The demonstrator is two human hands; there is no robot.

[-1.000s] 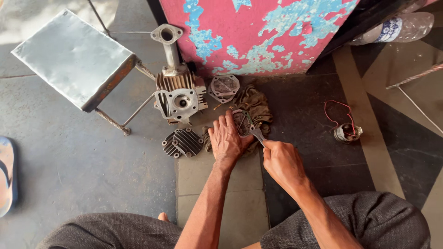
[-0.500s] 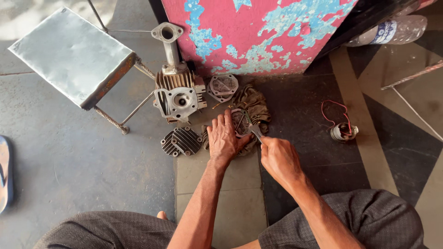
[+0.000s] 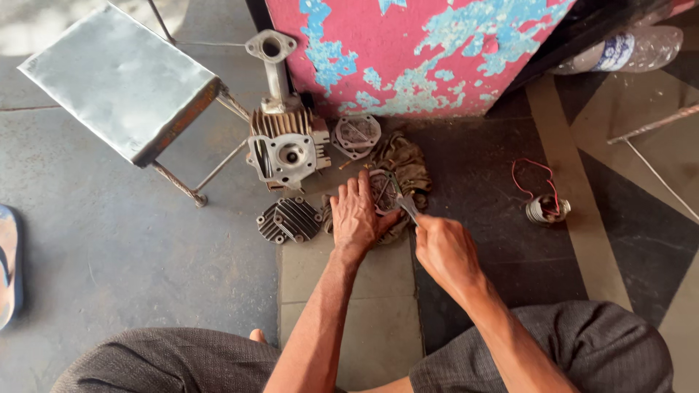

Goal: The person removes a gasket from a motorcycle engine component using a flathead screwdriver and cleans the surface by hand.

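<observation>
My left hand [image 3: 357,217] lies flat, fingers spread, pressing a round metal engine part [image 3: 384,191] onto a dirty brown rag [image 3: 408,166] on the floor. My right hand [image 3: 444,251] grips a metal wrench [image 3: 404,204] whose head reaches onto that round part. A finned engine cylinder head [image 3: 285,149] with an upright pipe stands just beyond my left hand. A finned metal cover [image 3: 289,218] rests on the floor left of my left hand. Another round cover [image 3: 356,135] leans near the wall.
A metal stool [image 3: 124,80] stands at upper left. A pink and blue peeling panel [image 3: 422,51] rises behind the parts. A coil with red wire [image 3: 545,206] sits at right, a plastic bottle [image 3: 619,51] at upper right, a sandal [image 3: 9,262] at far left.
Both hands stay on the round part and wrench; the right hand has shifted slightly with the wrench. The camera view has drifted a little.
</observation>
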